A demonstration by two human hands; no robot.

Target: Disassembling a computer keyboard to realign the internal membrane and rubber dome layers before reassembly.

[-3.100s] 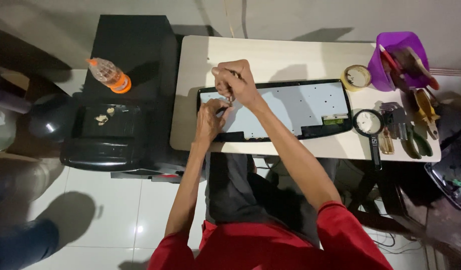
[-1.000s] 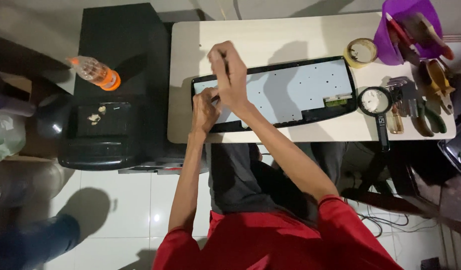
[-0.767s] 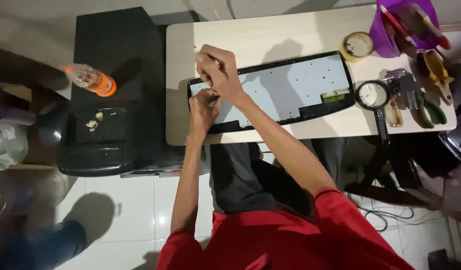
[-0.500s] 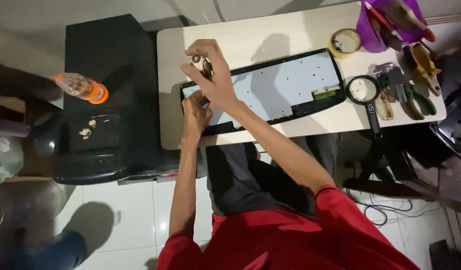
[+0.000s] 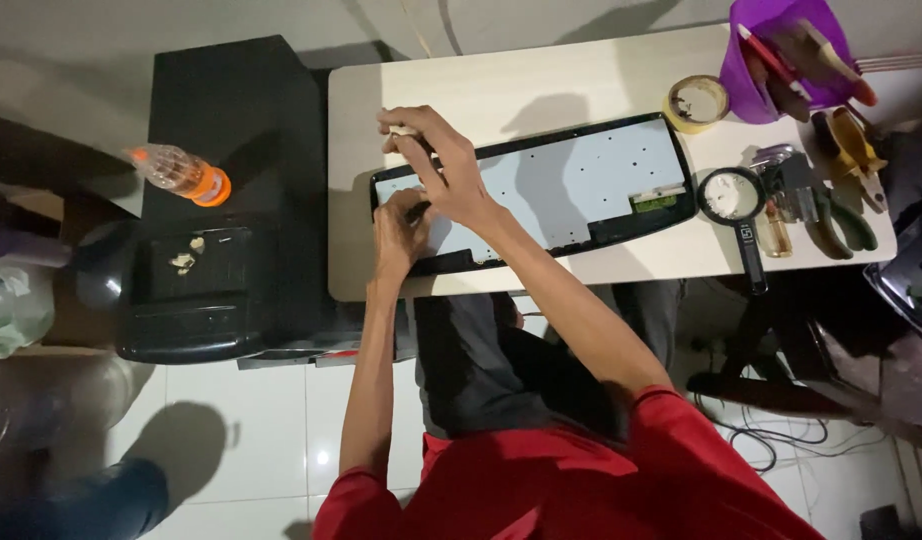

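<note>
1. Centre of the frame: an opened keyboard (image 5: pixel 541 195), black frame with a pale inner sheet facing up, lies at a slight tilt on a light table (image 5: pixel 541 90). It has a small green circuit strip near its right end.
2. The right hand (image 5: pixel 436 165) sits over the keyboard's left end, fingers curled in narrow around a thin dark tool (image 5: pixel 418 205). Looks like a small screwdriver, but it's too small to be sure. The tip points down at the keyboard's left part.
3. The left hand (image 5: pixel 399 235) is just below it, resting on the keyboard's lower left corner. The fingers are bent and bunched close by the tool tip. I can't tell whether they actually pinch anything.
4. Right side of the table: a magnifying glass (image 5: pixel 736 205) is just beside the keyboard's right end, a roll of tape (image 5: pixel 696 103) above it, and a purple cup (image 5: pixel 771 60) stuffed with tools in the upper right corner.
5. Pliers (image 5: pixel 846 215) and other hand tools lie along the table's right edge.
6. Left of the frame: a black cabinet (image 5: pixel 231 130) with an orange-capped bottle (image 5: pixel 181 172) lying on it, well apart from the hands.
</note>
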